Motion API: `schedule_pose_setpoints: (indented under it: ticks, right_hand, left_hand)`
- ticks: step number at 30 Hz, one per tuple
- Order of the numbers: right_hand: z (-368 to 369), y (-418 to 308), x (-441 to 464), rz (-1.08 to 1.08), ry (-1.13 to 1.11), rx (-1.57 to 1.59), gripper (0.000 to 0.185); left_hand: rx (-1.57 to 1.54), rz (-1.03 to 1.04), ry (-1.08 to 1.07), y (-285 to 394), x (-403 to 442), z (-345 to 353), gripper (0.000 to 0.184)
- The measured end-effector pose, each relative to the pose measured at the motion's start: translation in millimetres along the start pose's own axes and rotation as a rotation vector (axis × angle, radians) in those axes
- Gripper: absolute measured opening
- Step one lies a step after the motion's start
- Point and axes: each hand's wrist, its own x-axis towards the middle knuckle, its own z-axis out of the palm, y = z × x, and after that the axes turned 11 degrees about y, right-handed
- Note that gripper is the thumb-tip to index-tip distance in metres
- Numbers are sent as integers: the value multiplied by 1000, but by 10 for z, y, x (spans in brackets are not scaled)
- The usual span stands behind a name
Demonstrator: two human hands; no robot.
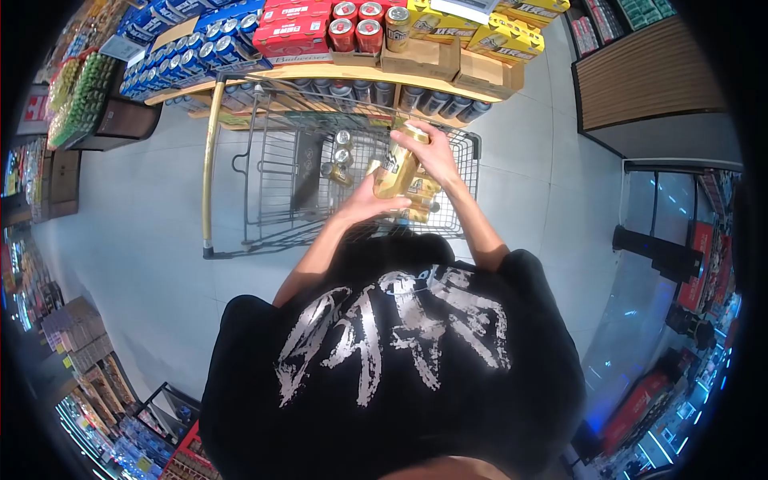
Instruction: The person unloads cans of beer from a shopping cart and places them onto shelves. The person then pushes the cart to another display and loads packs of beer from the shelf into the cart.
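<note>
Above the shopping cart (272, 160), my two hands hold a gold can (398, 168) tilted between them. My left hand (370, 202) grips its lower end, with the fingers partly hidden. Around the upper end is my right hand (428, 150). Inside the cart basket, several gold cans (342, 156) lie toward the left, and more gold cans (422, 200) show beneath and beside my hands. On the shelf ahead, a gold can (398, 28) stands next to red cans (356, 28), behind an open cardboard tray (422, 61).
Blue cans (190, 56) fill the shelf's left part, red boxes (294, 30) its middle and yellow boxes (506, 38) its right. The cart's yellow handle (211, 160) is at the left. A wood-panelled counter (656, 80) stands at the right.
</note>
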Motion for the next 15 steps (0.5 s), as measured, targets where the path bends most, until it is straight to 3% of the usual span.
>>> schedule_pose_setpoints:
  ticks: [4,5,8,9,12,15]
  right_hand:
    - [-4,-70,50,-134,-44,51,49]
    - [-108,-117,62,71,-133,85,50]
    - [-164,-29,93,-187,-214,191,47]
    - [-178,-35,65,-205,-211,200,45]
    - [-184,-80,-73,-81,-228,363,49]
    - [-176,-196,-127,-208,-267,240,49]
  left_hand:
    - [-467,-106,-208,192,-102,-23,54]
    - [-614,-109,-300,219,-112,-12,64]
    - [-824,-83,-499,234,-124,1,78]
    - [-840,-141,-557,246,-132,-9,86]
    - [-1003,-136,-670,232,-142,-2,86]
    - [-1075,-169,-706,196,-116,-15,85]
